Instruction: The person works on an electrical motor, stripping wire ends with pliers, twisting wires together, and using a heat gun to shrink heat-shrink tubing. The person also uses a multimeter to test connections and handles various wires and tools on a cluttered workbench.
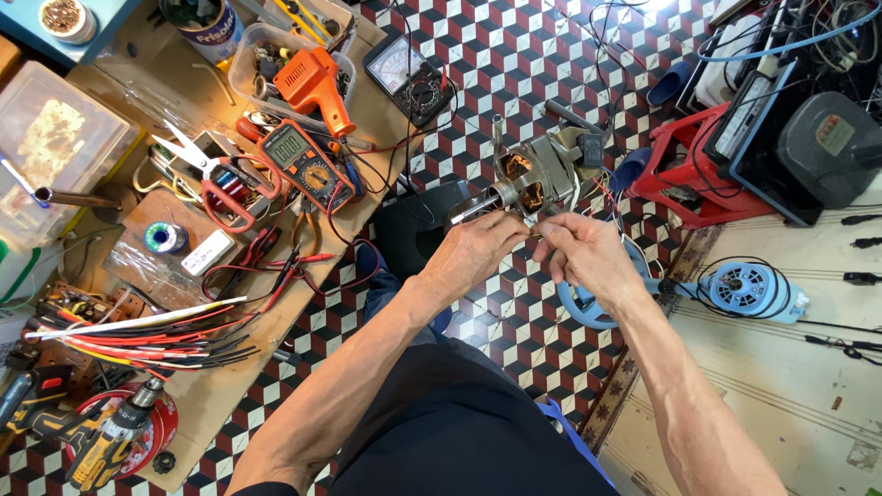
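A small electric motor [533, 174] with copper windings, a metal shaft and a black capacitor sits in front of me above the patterned floor. My left hand [478, 250] grips it from below near the shaft end. Just to the right, my right hand [581, 253] pinches thin wires at the motor's near side, its fingertips touching those of the left hand. Red and white leads trail from the motor toward the right.
A cluttered wooden bench [230, 386] on the left carries an orange multimeter [305, 165], an analogue meter [409, 78], an orange hot-air tool [312, 83], scissors [216, 174], wire bundles [156, 335] and a cordless drill [101, 441]. A red stool [689, 170] and a blue motor part [749, 289] stand right.
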